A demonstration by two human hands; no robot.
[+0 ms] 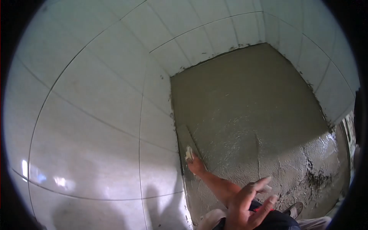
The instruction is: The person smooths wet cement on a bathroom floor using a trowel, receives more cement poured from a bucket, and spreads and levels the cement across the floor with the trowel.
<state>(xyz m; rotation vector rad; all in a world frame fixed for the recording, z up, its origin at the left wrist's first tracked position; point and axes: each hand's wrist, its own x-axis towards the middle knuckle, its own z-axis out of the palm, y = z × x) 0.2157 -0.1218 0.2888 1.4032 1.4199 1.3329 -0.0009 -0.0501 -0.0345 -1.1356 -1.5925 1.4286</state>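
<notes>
My right hand (196, 165) reaches out to the left, closed around the pale handle of a plastering trowel (188, 136). The trowel's long blade lies flat on the wet grey mortar (237, 88), close beside the left tiled wall. Nearer to me, my left hand (247, 205) is raised in front of my right forearm. Its fingers and thumb are apart, and nothing is in it. Grey smears show on its fingertips. The mortar is smooth toward the far corner and rougher, with shiny wet patches, near me.
Pale tiled walls (96, 115) enclose the mortar on the left, back and right. Rough, crumbly mortar (320, 178) lies at the near right. A shoe (295, 210) and my clothed legs are at the bottom edge.
</notes>
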